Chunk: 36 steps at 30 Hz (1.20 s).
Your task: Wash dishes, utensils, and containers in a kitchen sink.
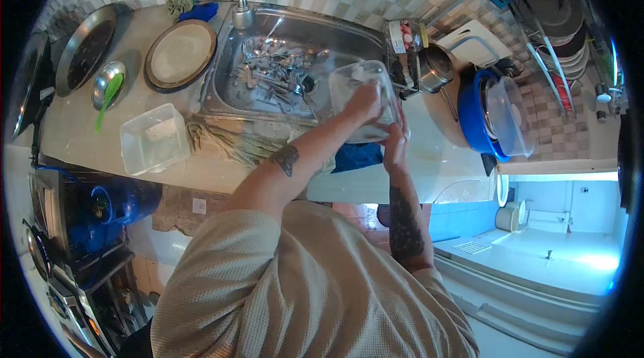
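Observation:
A clear plastic container [346,79] is tilted over the right end of the steel sink [352,43]. My right hand [397,139] grips its wall and lower right edge from outside. Inside it is my left hand [366,100], fingers curled against the container's inner side. Whether those fingers hold anything is hidden. To the left, a heap of wet forks and spoons [282,74] covers much of the basin floor beside the drain [309,84]. Below the container, a dark blue cloth [357,157] lies at the counter's front edge.
A crumpled towel [236,144] lies along the sink's front rim. To its left are another plastic container [155,139], stacked plates [180,56] and a bowl [109,76] with a green spoon [111,90]. A metal pot [435,69] and blue basin [470,111] stand right. The faucet [243,15] rises behind.

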### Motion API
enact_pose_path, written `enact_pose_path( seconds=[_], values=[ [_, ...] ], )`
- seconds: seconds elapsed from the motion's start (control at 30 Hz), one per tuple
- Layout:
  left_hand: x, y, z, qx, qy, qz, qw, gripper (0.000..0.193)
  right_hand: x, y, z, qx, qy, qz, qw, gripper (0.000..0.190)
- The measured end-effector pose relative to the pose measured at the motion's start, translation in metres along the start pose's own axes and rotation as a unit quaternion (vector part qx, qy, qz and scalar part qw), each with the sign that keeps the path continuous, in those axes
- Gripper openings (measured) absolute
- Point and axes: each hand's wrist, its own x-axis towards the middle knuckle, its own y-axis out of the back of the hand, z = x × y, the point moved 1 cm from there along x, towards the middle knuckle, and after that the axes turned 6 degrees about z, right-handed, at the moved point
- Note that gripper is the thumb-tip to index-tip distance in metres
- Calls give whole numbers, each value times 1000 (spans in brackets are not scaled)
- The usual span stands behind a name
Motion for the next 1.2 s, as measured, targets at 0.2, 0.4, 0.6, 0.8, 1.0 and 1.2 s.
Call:
enact_pose_path(
  seconds=[0.2, 0.4, 0.6, 0.8, 1.0, 1.2],
  values=[
    [-20, 12, 30, -178, -38, -131, 974, 26, 37, 15, 4, 41, 118, -41, 991, 55],
    [17, 33, -14, 66, 55, -51, 995, 20, 31, 7, 21, -128, 234, -28, 963, 49],
    [-2, 12, -28, -1, 77, 55, 995, 22, 24, -17, 16, 28, 143, -8, 989, 44],
    [-21, 47, 3, -92, -21, -255, 962, 21, 37, -9, 15, -154, 311, 51, 936, 47],
    [-1, 85, 9, 185, -49, -298, 935, 19, 25, -22, 3, -166, 369, 83, 911, 45],
    [21, 71, -12, 308, 47, -159, 937, 17, 17, -5, 21, -163, 361, 62, 916, 48]
  ],
)
